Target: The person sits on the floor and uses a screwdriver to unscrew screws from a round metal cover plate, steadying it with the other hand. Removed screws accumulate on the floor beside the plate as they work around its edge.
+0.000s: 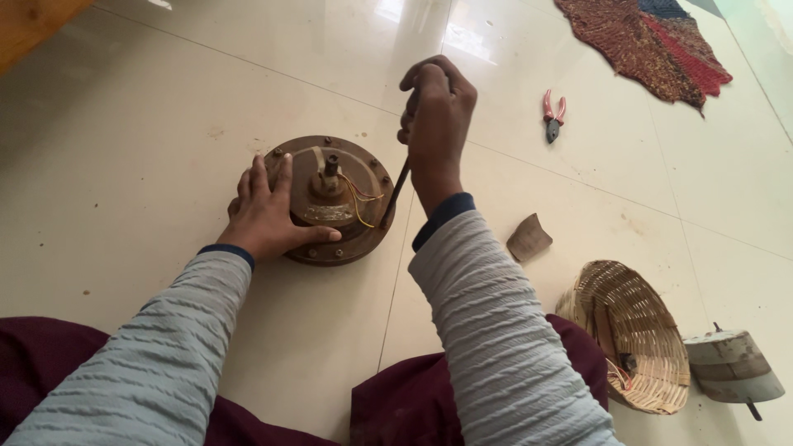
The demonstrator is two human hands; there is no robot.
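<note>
The right hand (436, 107) is closed in a fist around the top of a thin dark metal rod-like tool (397, 187), which slants down to the right edge of a round brown rusty metal motor housing (330, 241); the tool's tip meets the housing's rim. The left hand (268, 215) lies flat and spread on the housing's left side, fingers pointing upward over the top and the thumb stretched along the front edge, pressing down on it. The housing sits on the pale glossy tiled floor (124, 165), just in front of the person's knees, with a short central shaft standing up and yellow and red wires curling out near the middle. Both arms wear light grey ribbed sleeves with dark blue cuffs, above dark maroon cloth on the legs.

Further right, a small curved brown shard (529, 238) lies on the floor near the right forearm. Beyond it, a woven straw basket (632, 334) is tipped on its side, and just beside that rests a grey cylindrical metal part (733, 367). Well apart, toward the top, lie red-handled pliers (553, 114) and a red and brown knitted mat (652, 41).
</note>
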